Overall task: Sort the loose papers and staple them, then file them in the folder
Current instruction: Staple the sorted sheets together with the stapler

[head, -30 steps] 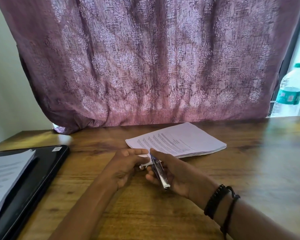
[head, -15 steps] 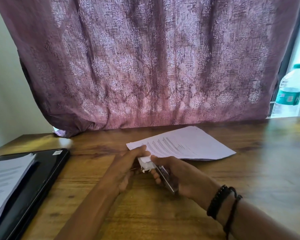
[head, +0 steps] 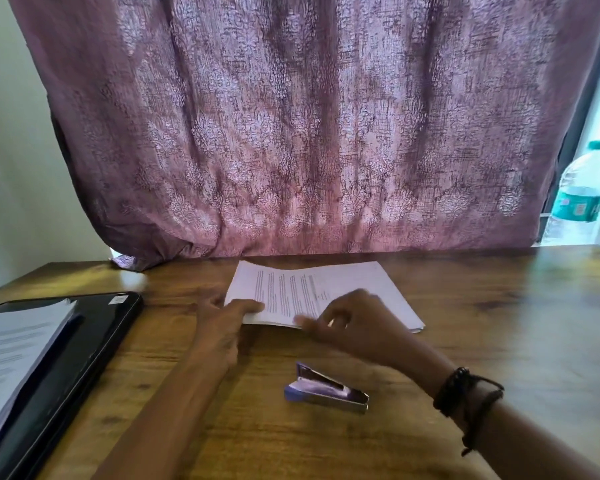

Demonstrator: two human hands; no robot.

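Now the stack of white printed papers (head: 326, 289) lay flat on the brown wooden table (head: 499, 323), its top sheet bowed up a little along the far edge. Our left hand (head: 222, 327) held the stack by its near left corner, the thumb (head: 252, 306) pressed across the top sheet and the other fingers tucked out of sight beneath the hand. Just to the right of that grip, our right hand (head: 357, 327) hung over the stack's near edge with its fingers loosely curled. It was smeared by motion, so we could not tell whether it had hold of any sheet or only touched the paper.

Nearer to us than both hands, between our forearms and apart from the papers, the small blue and silver metal stapler (head: 326, 391) rested on the table with its nose pointing left, and neither hand touched it. Dark braided cord bracelets (head: 465, 396) circled our right wrist.

Well to the left of the grip, a glossy black folder (head: 94, 341) lay at the table's edge with more white printed sheets (head: 14, 348) resting on it. Beyond the stack, a mauve patterned curtain (head: 291, 133) hung down to the table's far edge. Far to the right of our hands stood a clear plastic water bottle with a green cap and label (head: 579, 199).
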